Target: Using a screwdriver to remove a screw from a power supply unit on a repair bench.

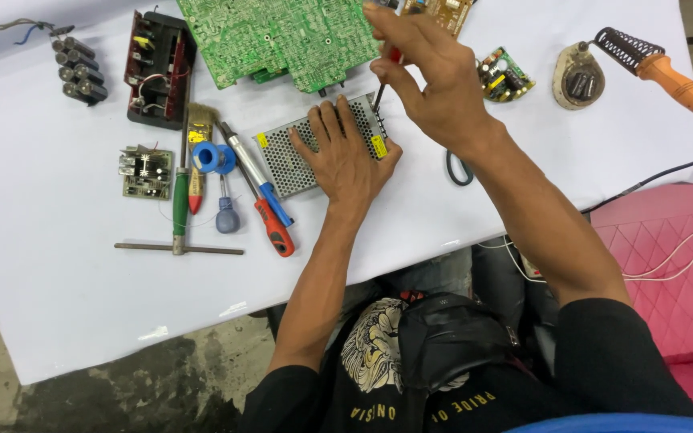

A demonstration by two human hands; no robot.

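the left hand (345, 160) lies flat, fingers spread, on top of the perforated metal power supply case (298, 152), pressing it to the table; it clamps nothing, only bears down with an open palm. the right hand (431, 76) is closed around a screwdriver (380, 92) with a red handle, pinched between thumb and fingers. the dark shaft runs down and slightly left from the hand, its tip meeting the far right corner of the case, just beyond the left fingertips. the case's long axis runs from lower left to upper right across the table, so the tool stands at its upper right end, and the right hand is the nearer one to that corner.

the case sits near the table centre, just below a large green circuit board (282, 36). to its left lie a red-handled screwdriver (270, 220), a blue-handled tool (258, 172), a roll of blue tape (210, 157), a green-handled t-wrench (180, 216) and a small circuit board (146, 171). farther left are a black and red housing (158, 68) and a pack of cylindrical cells (80, 70).

right of the hands sit a small populated board (504, 74) and an orange-handled soldering iron (667, 72) in its coiled stand. the white table sheet (58, 281) covers the work surface; a pink quilted seat (651, 232) stands at the right.
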